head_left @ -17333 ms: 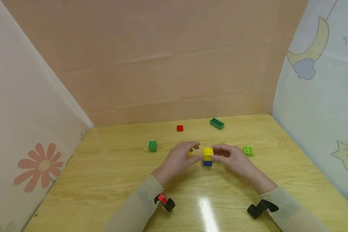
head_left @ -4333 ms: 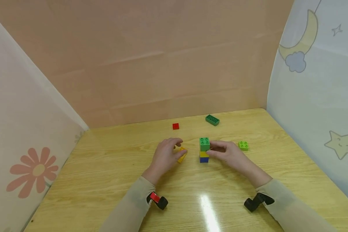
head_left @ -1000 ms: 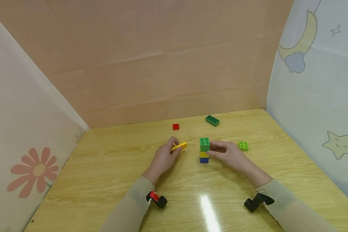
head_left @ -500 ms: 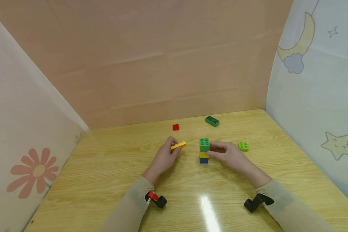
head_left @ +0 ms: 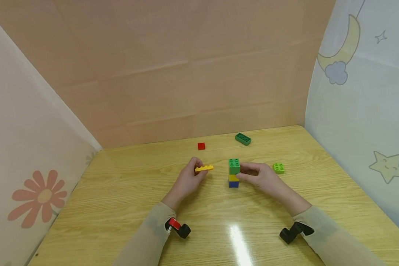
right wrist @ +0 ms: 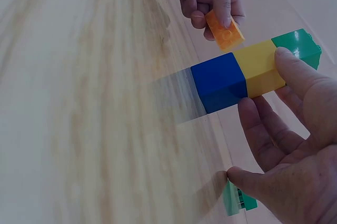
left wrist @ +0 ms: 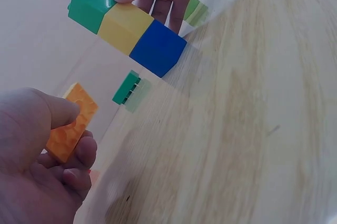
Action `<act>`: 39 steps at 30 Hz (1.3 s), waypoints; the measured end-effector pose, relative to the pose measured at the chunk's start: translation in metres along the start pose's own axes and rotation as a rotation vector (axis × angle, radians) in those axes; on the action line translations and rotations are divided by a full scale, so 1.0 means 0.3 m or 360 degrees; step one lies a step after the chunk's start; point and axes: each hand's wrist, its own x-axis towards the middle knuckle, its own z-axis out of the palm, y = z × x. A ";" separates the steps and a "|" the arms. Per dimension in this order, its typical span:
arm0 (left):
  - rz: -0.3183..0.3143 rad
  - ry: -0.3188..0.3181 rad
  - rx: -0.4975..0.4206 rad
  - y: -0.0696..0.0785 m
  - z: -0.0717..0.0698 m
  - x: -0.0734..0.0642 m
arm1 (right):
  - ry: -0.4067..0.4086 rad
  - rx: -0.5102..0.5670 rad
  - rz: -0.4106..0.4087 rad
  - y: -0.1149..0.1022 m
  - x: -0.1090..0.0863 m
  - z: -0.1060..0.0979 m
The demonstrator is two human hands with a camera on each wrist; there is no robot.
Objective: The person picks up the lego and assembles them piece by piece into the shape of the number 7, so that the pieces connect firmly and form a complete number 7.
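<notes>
A tower stands upright on the table, with a blue brick (head_left: 234,184) at the bottom, a yellow brick (right wrist: 258,68) in the middle and a green brick (head_left: 234,168) on top. My right hand (head_left: 264,178) holds it from the right side, thumb near the yellow-green joint and fingers behind. To the left of the tower, my left hand (head_left: 185,181) pinches a flat orange-yellow brick (left wrist: 73,124) between thumb and fingers. That brick is raised off the table and set on edge, its studs facing the thumb; a gap separates it from the tower.
A small red brick (head_left: 201,146) and a long dark green brick (head_left: 243,139) lie toward the back of the wooden table (head_left: 119,192). Right of my right hand sits a lime green brick (head_left: 279,168). Fabric walls border the back and sides.
Earlier the green brick, then at the left, was added onto the tower. My left hand has since lifted the orange-yellow brick from the table and, over the last second, turned it slightly.
</notes>
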 end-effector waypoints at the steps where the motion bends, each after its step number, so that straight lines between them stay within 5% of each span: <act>1: -0.0003 0.0005 -0.0014 0.001 0.000 0.000 | -0.0003 -0.0006 -0.0008 -0.001 0.001 0.000; 14: -0.0111 0.0093 -0.0311 0.000 -0.008 0.005 | -0.0023 0.0015 -0.0036 -0.004 0.010 0.000; 39: 0.0213 0.0155 0.0013 0.070 -0.038 0.004 | -0.0028 -0.0026 -0.0041 -0.015 0.007 0.000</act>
